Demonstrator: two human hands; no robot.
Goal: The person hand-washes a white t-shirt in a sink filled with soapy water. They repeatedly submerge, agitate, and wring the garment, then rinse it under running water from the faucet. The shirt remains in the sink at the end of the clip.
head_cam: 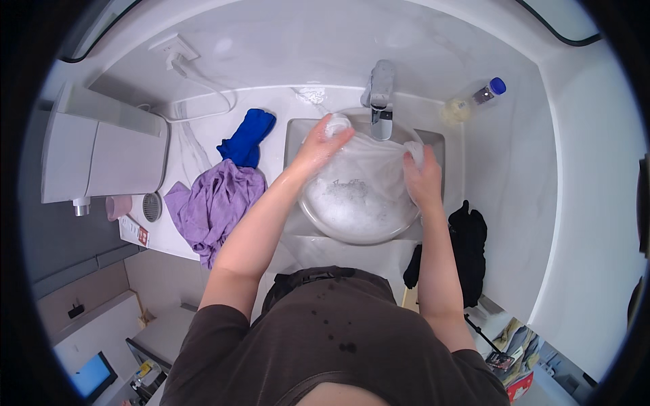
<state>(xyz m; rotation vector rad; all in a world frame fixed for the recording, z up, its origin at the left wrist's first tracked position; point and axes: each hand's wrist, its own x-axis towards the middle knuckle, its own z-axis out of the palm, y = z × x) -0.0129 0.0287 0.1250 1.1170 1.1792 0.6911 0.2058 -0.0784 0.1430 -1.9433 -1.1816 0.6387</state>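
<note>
A wet white cloth (376, 157) is stretched across a round white basin (325, 229). My left hand (324, 144) grips a bunched part of it at the basin's upper left. At the right rim, my right hand (424, 175) pinches another edge of the cloth. Below the cloth, soapy water with white foam (355, 203) fills the basin, and the cloth's lower part lies in it. The basin sits in a grey rectangular sink (294, 134). Over its far side reaches a chrome faucet (382, 96).
Left of the sink lie a blue cloth (249, 137) and a crumpled purple garment (218, 203). A white appliance (106, 147) stands farther left, with a cord near the wall socket (175, 51). A blue-capped bottle (490, 91) is at the back right. Black cloth (467, 254) lies at right.
</note>
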